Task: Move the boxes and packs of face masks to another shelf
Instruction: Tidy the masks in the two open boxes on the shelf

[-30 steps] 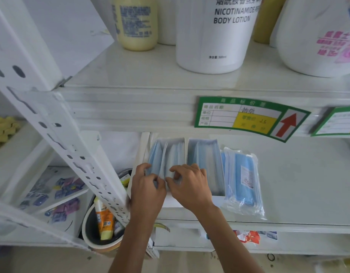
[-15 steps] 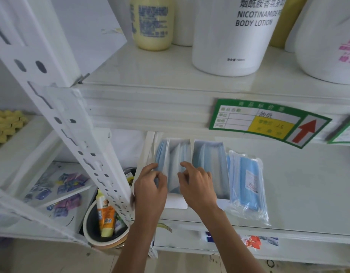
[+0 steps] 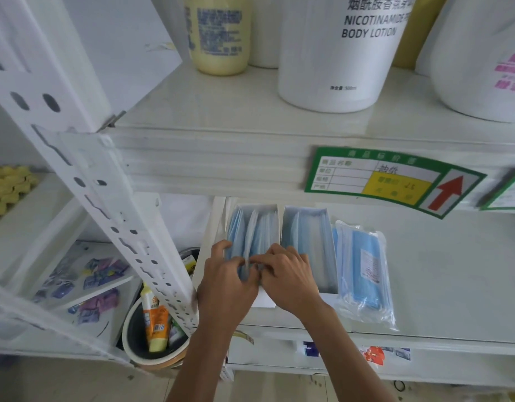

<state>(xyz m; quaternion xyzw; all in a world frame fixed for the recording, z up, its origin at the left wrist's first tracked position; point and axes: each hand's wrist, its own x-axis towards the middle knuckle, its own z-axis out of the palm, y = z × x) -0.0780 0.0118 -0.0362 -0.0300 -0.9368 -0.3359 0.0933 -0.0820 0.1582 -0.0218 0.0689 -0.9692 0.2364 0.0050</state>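
Two open white boxes of blue face masks are seen side by side on the lower shelf (image 3: 442, 271), with a clear pack of masks (image 3: 363, 274) just right of the right box (image 3: 307, 242). The masks at the near end of the left box (image 3: 252, 224) are pinched by the left hand (image 3: 226, 281) and the right hand (image 3: 288, 278), whose curled fingers meet there and hide that end. The boxes' far ends are cut off by the upper shelf (image 3: 221, 158); its price label (image 3: 392, 181) is blurred.
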